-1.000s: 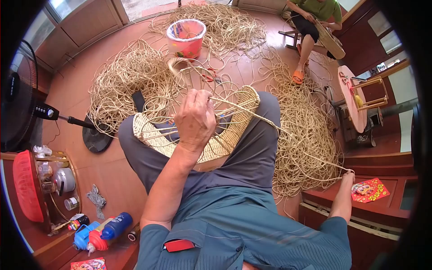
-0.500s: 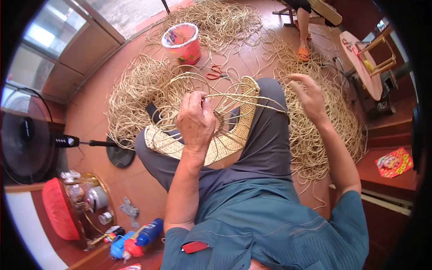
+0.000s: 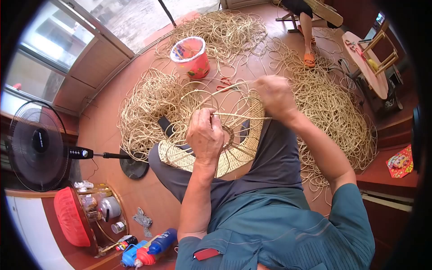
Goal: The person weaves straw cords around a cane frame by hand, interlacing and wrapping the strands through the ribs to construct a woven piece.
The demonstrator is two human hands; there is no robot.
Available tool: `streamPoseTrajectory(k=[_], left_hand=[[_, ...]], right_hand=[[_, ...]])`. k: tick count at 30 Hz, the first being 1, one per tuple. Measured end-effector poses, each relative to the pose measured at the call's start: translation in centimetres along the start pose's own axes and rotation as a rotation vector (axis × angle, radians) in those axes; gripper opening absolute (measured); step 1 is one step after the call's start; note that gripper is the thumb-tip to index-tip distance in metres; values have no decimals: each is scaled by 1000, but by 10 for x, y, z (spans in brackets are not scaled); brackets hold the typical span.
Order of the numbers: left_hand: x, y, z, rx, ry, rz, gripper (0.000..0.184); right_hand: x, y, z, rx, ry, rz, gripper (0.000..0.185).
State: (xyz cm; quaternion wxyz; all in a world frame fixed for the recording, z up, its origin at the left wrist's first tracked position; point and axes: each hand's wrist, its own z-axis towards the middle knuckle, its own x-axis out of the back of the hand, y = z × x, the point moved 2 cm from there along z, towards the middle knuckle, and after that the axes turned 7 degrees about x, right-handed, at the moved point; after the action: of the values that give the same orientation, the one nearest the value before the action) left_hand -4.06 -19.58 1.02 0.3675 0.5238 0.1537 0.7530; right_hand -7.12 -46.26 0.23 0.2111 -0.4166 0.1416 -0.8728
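On my lap sits a curved, pale woven straw piece point(image 3: 257, 118) with a plaited band and loose loops of cord across its middle. My left hand point(image 3: 205, 137) is closed over it, thumb and fingers pinching the twisted straw cord point(image 3: 240, 116). Strands of that cord stretch from there towards my right thigh. Above my right knee, my right hand point(image 3: 276, 100) is closed and somewhat blurred, with a cord end leading out of it to the left. Its fingertips are partly hidden.
Heaps of straw cord point(image 3: 146, 105) cover the floor around my legs. Ahead stand a red bucket point(image 3: 195, 67) and red-handled scissors point(image 3: 223, 84). A fan point(image 3: 39, 139) is at left. Another person's sandalled foot point(image 3: 309, 58) is at far right, near a small wooden table point(image 3: 366, 67).
My right hand has swung left and inward, from open with fingers apart to closed on a cord. My left hand keeps its pinch. The whole view has shifted slightly.
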Motion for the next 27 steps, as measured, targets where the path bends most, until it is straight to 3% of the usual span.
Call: streamPoseTrajectory(k=[2,3,5,8,10,13,15,17,25,27], left_hand=[[1,-1,0,-5,7,5,10],[1,-2,3,-17,13,7,10],[0,-3,1,-16,5,5,10],[0,-2,3,33,-25,-66,9],[2,-2,2,39,-29,-77,9],[3,0,5,137,-59,-142,10],[7,2,6,172,-65,-165,13],[9,-5,7,159,-69,-175,16],[21,-8,14,139,-2,-210,12],[21,-6,18,38,36,-180,11]], right_hand=[[33,59,-16,-298,129,-17,32],[62,87,-20,-542,2,-115,33],[96,167,-55,-864,-11,-286,36],[109,177,-98,-590,203,-607,35],[104,89,-86,-252,244,-480,29],[58,-41,-81,197,116,33,34],[22,-91,-84,220,-5,98,38],[-12,-109,-75,208,25,188,42],[-63,-109,-39,244,47,116,49],[-67,-113,-39,225,-8,83,52]])
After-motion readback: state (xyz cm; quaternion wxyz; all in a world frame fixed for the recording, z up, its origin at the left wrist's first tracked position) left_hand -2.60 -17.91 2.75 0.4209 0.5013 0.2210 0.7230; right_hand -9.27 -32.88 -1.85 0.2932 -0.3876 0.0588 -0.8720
